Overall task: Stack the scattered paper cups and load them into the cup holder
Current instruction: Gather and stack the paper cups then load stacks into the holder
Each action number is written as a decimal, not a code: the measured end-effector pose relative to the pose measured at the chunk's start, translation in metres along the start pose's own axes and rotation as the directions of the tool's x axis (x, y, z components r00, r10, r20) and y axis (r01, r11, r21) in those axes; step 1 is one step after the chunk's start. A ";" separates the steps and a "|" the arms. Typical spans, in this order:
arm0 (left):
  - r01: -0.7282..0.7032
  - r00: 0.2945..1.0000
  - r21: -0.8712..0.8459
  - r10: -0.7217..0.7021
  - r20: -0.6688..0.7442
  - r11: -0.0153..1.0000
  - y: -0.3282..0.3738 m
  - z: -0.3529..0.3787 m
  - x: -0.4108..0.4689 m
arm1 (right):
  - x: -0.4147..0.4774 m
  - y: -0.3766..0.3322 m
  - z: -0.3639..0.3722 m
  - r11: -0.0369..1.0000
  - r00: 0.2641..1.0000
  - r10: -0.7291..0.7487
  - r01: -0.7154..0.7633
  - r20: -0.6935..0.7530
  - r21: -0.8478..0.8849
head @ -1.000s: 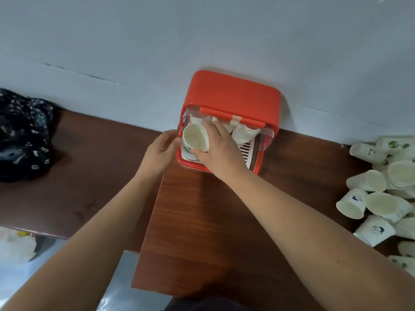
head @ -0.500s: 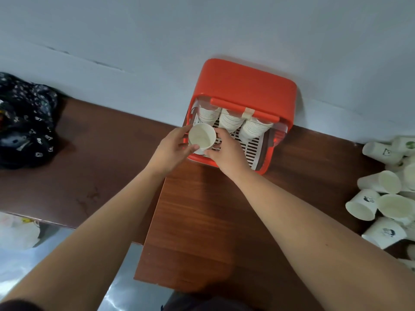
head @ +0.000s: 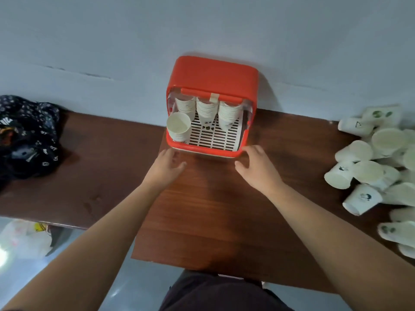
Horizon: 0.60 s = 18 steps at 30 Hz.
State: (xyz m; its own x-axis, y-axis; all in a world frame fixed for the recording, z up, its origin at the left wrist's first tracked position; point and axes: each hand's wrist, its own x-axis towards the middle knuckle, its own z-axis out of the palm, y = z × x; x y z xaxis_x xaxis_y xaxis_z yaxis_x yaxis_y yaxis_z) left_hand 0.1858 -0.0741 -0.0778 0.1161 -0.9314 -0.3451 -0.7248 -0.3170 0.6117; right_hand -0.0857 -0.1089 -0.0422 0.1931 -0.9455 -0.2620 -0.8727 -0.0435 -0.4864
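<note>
The orange cup holder (head: pixel 213 75) stands against the wall with its front open, a white slotted tray (head: pixel 215 138) at its bottom. Three stacks of white paper cups (head: pixel 205 108) hang inside it. A short cup stack (head: pixel 179 126) stands mouth-up on the tray's left corner. My left hand (head: pixel 165 167) hovers just in front of the holder's left corner, fingers relaxed, holding nothing. My right hand (head: pixel 258 167) hovers at the right front corner, also empty. Several loose paper cups (head: pixel 368 171) lie scattered at the right of the table.
The brown wooden table (head: pixel 202 209) runs along the grey wall. A dark patterned cloth (head: pixel 27 135) lies at the far left. A white plastic bag (head: pixel 24 241) sits on the floor below the table's left edge.
Both hands have let go of the cup stack, which now stands on the holder's tray, and pulled back toward me to the holder's front corners.
</note>
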 end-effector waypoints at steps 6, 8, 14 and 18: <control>-0.165 0.984 0.081 0.159 0.075 0.983 0.096 0.069 -0.030 | -0.078 0.131 -0.056 0.981 0.983 0.170 -0.175 -0.065 -0.079; -0.203 0.976 0.081 0.195 0.098 0.976 0.138 0.098 -0.037 | -0.101 0.171 -0.078 0.975 0.975 0.207 -0.213 -0.083 -0.071; -0.287 0.947 0.080 0.270 0.176 0.955 0.255 0.190 -0.054 | -0.146 0.269 -0.133 0.963 0.948 0.261 -0.268 -0.180 -0.020; -0.249 0.949 0.082 0.226 0.221 0.965 0.304 0.242 -0.053 | -0.153 0.314 -0.150 0.959 0.943 0.276 -0.284 -0.186 -0.021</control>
State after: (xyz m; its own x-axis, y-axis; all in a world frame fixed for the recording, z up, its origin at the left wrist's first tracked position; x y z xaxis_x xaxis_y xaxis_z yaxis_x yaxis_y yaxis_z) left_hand -0.2050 -0.0777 -0.0457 -0.2034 -0.9158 -0.3462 -0.7838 -0.0596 0.6181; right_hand -0.4570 -0.0259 -0.0298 -0.1420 -0.9638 -0.2258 -0.9006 0.2204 -0.3746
